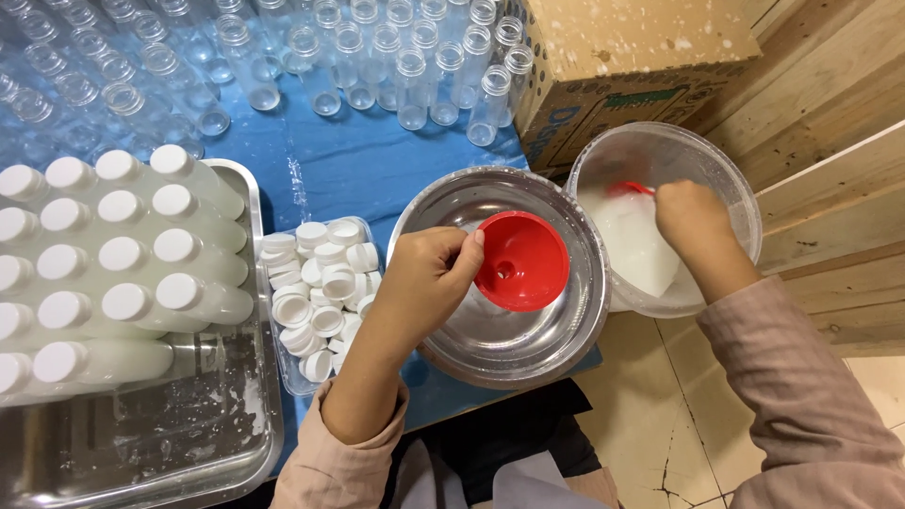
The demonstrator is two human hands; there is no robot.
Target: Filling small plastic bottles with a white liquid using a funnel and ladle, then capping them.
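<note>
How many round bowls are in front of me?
2: a round steel bowl under the left hand, and a clear plastic bowl of white liquid around the right hand.

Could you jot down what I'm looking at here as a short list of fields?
left hand: holds the red funnel over the steel bowl
right hand: dips a red scoop into the clear tub of white liquid
filled capped bottles: lying in rows on the metal tray
white caps: heaped in a small clear tray
empty bottles: standing on the blue cover
cardboard box: behind the tub
</note>
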